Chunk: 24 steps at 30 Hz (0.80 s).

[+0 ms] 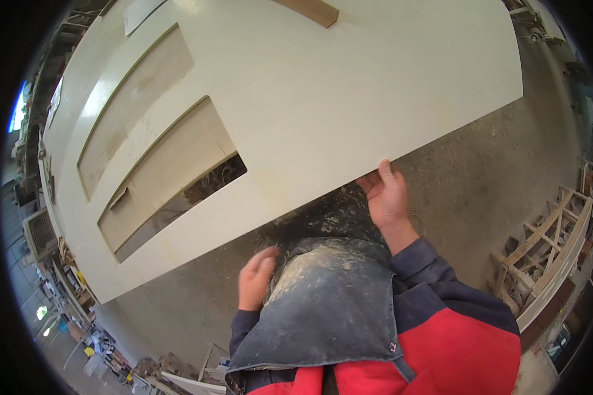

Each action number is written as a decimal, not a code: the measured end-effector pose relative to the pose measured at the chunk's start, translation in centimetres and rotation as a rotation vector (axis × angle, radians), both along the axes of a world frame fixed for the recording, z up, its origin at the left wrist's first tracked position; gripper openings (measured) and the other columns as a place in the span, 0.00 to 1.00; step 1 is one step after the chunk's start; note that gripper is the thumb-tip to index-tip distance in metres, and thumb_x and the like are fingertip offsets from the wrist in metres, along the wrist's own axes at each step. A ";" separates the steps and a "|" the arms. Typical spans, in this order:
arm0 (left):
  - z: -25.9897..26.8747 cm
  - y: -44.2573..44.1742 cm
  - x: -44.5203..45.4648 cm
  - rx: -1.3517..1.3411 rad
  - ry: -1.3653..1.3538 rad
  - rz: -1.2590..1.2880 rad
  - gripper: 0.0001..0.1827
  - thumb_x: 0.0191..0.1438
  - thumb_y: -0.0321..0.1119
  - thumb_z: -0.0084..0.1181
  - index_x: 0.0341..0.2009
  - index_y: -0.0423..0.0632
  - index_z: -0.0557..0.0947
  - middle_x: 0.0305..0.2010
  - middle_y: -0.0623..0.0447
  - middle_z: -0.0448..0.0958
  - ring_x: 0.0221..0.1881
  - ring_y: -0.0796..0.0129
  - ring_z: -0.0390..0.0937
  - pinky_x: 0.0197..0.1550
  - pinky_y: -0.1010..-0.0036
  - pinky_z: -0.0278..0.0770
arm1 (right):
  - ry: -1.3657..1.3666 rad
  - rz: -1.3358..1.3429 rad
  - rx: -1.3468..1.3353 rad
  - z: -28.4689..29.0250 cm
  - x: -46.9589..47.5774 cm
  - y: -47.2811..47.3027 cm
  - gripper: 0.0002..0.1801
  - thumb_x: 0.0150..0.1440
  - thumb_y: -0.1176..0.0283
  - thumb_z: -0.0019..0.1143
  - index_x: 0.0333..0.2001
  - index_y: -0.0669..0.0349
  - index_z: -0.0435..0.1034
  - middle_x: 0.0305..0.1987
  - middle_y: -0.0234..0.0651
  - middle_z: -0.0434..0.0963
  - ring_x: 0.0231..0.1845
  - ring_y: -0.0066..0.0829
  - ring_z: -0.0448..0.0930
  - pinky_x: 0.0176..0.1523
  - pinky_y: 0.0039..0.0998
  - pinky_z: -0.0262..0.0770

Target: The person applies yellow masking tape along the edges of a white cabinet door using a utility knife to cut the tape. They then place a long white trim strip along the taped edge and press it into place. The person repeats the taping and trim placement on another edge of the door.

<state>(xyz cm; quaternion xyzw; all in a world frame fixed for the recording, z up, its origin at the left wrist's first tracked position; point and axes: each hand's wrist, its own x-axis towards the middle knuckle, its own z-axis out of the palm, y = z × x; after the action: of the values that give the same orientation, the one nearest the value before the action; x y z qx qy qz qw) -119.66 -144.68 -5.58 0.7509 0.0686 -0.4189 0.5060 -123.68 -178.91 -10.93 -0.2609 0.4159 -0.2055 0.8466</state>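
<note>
A large, smooth cream-coloured panel spreads out in front of me, with two long rectangular cutouts on its left side. My right hand grips the near edge, thumb against the top face and fingers tucked below, where their tips are hidden. Lower and to the left, my left hand is beside my dark, dusty apron, apart from the panel. Its fingers are bent and slightly blurred, and I cannot tell whether they hold anything.
A brown wooden strip lies on the panel's far part. Through the nearer cutout shows a pale board. A slatted wooden frame stands on the right over the concrete floor. Cluttered materials line the lower left.
</note>
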 end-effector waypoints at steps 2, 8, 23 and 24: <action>2.5 -6.3 0.9 -0.099 0.039 -0.251 0.23 0.69 0.40 0.53 0.61 0.36 0.80 0.60 0.43 0.81 0.60 0.61 0.78 0.63 0.66 0.73 | 0.010 0.073 0.034 0.2 -0.1 -0.1 0.17 0.74 0.62 0.49 0.60 0.59 0.69 0.57 0.33 0.79 0.56 0.30 0.82 0.53 0.35 0.84; -1.7 -17.7 0.3 -0.536 0.475 0.299 0.29 0.71 0.46 0.53 0.70 0.44 0.68 0.71 0.43 0.69 0.70 0.49 0.68 0.68 0.55 0.69 | -0.022 0.164 -0.005 0.4 -0.1 -1.6 0.18 0.73 0.62 0.50 0.61 0.59 0.68 0.59 0.32 0.78 0.59 0.30 0.79 0.60 0.38 0.78; -6.6 -22.1 -0.1 -0.647 0.229 0.740 0.24 0.71 0.43 0.55 0.61 0.37 0.73 0.64 0.40 0.73 0.68 0.48 0.70 0.72 0.49 0.69 | -0.050 0.397 0.178 -2.6 -5.5 -11.7 0.32 0.68 0.53 0.59 0.68 0.60 0.64 0.65 0.41 0.74 0.64 0.42 0.77 0.64 0.46 0.76; -6.9 -22.0 0.1 -0.663 0.233 0.716 0.25 0.71 0.44 0.54 0.62 0.37 0.73 0.65 0.39 0.73 0.70 0.48 0.68 0.73 0.50 0.68 | -0.056 0.288 0.210 -4.8 -7.1 -14.7 0.33 0.67 0.51 0.60 0.68 0.60 0.64 0.66 0.41 0.73 0.64 0.42 0.77 0.64 0.47 0.76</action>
<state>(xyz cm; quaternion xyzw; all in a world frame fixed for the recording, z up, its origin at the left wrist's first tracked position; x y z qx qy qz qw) -119.58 -166.67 -12.46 0.4270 0.2414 -0.2992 0.8184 -130.77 -193.64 -15.70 -0.2219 0.3700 -0.0448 0.9010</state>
